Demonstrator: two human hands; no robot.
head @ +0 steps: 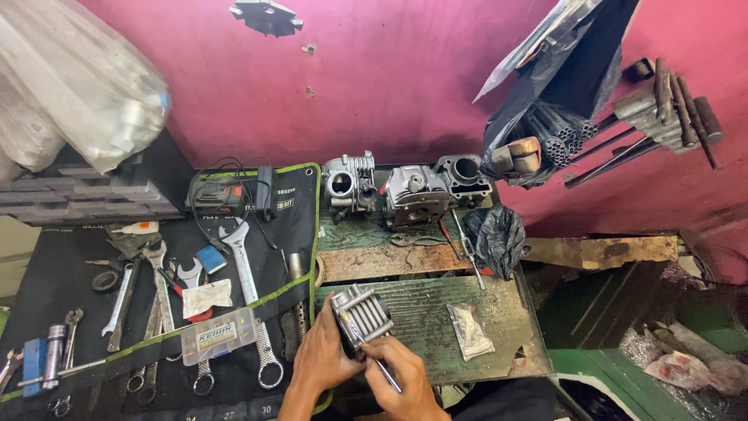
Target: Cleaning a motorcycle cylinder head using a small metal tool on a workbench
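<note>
Here the left hand (323,359) is clamped around a finned metal cylinder block (362,316), held just above the green bench (436,312) with its fins tilting up and away. The right hand (405,382) (closed on a thin metal tool (386,376)) sits just right of it, the tool's tip touching the block's near edge.

The left hand (323,355) covers the near side of the finned engine part (361,316), so how its fingers sit there cannot be told. The right hand (401,378) hides the upper end of the thin metal tool (387,377), and the tip is too small to make out. Both forearms are cut off by the bottom edge. The clear plastic bag (70,78) runs off the top left corner, its contents blurred. On the black mat (257,234), the lowest wrenches (156,382) are cropped. The rods (662,109) at right vanish into black plastic.
</note>
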